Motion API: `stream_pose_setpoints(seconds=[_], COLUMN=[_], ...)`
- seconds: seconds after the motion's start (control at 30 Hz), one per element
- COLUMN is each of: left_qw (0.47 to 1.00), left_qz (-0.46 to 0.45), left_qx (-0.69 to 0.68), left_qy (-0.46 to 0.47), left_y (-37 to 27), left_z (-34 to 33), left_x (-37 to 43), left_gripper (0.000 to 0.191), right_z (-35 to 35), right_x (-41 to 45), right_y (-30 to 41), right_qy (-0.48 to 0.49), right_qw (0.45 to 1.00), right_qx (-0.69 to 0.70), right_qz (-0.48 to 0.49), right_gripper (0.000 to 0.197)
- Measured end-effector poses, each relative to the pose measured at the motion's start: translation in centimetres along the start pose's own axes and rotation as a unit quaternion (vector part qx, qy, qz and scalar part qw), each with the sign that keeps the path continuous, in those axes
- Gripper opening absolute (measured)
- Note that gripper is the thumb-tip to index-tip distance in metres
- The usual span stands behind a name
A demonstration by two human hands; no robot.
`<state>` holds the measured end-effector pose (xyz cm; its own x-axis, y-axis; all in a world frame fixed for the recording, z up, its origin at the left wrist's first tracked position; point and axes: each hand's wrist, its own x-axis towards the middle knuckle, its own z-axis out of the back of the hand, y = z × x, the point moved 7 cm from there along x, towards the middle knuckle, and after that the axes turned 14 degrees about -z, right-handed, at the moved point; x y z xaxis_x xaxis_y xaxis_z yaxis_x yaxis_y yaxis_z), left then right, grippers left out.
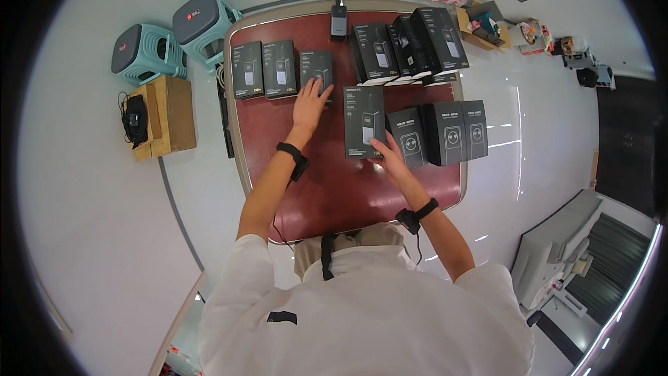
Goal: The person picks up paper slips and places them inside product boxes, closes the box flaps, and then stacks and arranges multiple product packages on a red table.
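Observation:
My right hand (390,159) grips the lower right corner of a dark grey product box (360,115), its thumb on the printed front. The box is raised over the red tabletop (323,188). Fingers spread, my left hand (312,104) rests on the lower front of another dark box (316,61). Two similar boxes, one at far left (247,70) and one beside it (279,69), stand left of that one. Beyond the held box, more boxes of this kind (376,52) are grouped at the back right, some leaning.
Several dark boxes with a round socket picture (452,136) line the table's right side. A power bank (338,21) with a white cable lies at the back edge. Teal stools (201,23) and a cardboard box (177,115) stand left; an open carton (482,26) sits back right.

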<state>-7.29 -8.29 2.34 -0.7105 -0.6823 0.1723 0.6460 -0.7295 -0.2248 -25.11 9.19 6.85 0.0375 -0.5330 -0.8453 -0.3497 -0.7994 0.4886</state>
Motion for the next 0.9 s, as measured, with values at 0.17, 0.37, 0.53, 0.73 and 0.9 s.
stream_pose_setpoints(seconds=[0.17, 0.37, 0.53, 0.73, 0.9], left_qw=[0.999, 0.995, 0.665, 0.691, 0.749], left_qz=[0.046, 0.073, 0.368, 0.336, 0.373], left_qx=[0.002, 0.017, -0.641, -0.631, -0.485], left_qy=[-0.015, -0.069, -0.11, -0.11, -0.254], left_y=[2.3, 0.9, -5.7, -1.1, 14.7], left_z=[0.3, 3.3, 2.4, 5.1, 8.8], left_x=[1.2, 0.9, -7.8, -13.3, -13.7], left_gripper=[0.072, 0.064, 0.069, 0.07, 0.07], right_z=[0.4, 0.0, -2.2, -7.3, -7.5], right_x=[-0.3, 0.2, 0.3, 0.7, -0.5], right_y=[0.6, -0.2, -0.9, -2.7, -3.0], right_qy=[-0.007, 0.022, 0.035, 0.126, 0.187], right_qw=[1.0, 1.0, 0.999, 0.982, 0.969], right_qx=[0.0, 0.008, -0.031, -0.134, -0.155], right_qz=[0.017, -0.01, -0.004, -0.031, -0.038], right_gripper=[0.084, 0.084, 0.087, 0.089, 0.074])
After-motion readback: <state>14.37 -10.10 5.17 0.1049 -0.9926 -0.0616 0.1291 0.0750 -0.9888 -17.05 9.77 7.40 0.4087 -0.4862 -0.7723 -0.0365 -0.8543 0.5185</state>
